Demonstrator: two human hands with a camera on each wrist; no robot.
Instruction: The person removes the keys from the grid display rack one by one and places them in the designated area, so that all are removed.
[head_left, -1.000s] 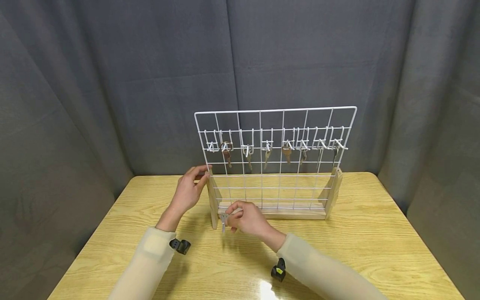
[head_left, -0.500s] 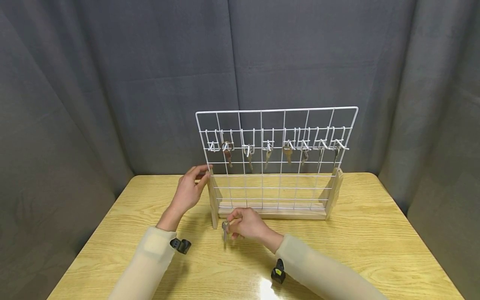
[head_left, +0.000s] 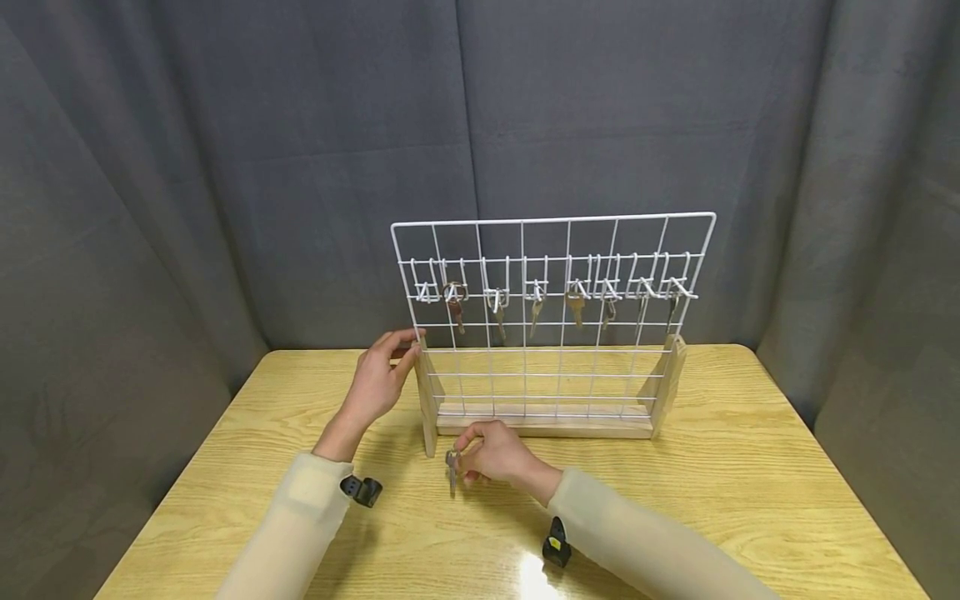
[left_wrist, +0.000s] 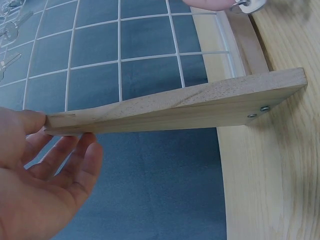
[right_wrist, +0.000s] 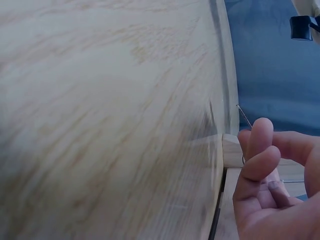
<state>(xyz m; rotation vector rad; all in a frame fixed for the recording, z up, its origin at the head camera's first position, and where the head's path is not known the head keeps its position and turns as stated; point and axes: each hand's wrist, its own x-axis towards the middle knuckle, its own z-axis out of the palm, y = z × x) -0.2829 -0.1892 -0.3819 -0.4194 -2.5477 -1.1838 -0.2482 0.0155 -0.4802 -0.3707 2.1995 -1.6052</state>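
One wooden table point(head_left: 705, 500) has round back corners, and a rack point(head_left: 525, 351) stands near its back edge. The table top spreads past both ends of the rack, and a big part of it lies in front. A dark gray curtain point(head_left: 322, 167) hangs behind and on both sides.

The table is yellow, with long wavy wood lines. The rack is made of thin white wires that cross to make boxes, held up by pale wood. Its left wood side point(head_left: 426, 400) has a slanted edge, and shiny screws point(left_wrist: 264, 108) show near its bottom. White wire hooks point(head_left: 678, 287) stick out in a row, and metal keys point(head_left: 576, 310) hang from them.

The left hand point(head_left: 377, 379) pinches the top of the left wood side, thumb in front and fingers behind. The right hand point(head_left: 502, 454) is low, in front of the rack. Its thumb and finger are close together, holding a shiny silver key point(head_left: 452, 473).

That key is just to the right of the left wood side's foot. It hangs head up, long and straight, with its tip pointing down. I cannot tell if the tip touches the table.
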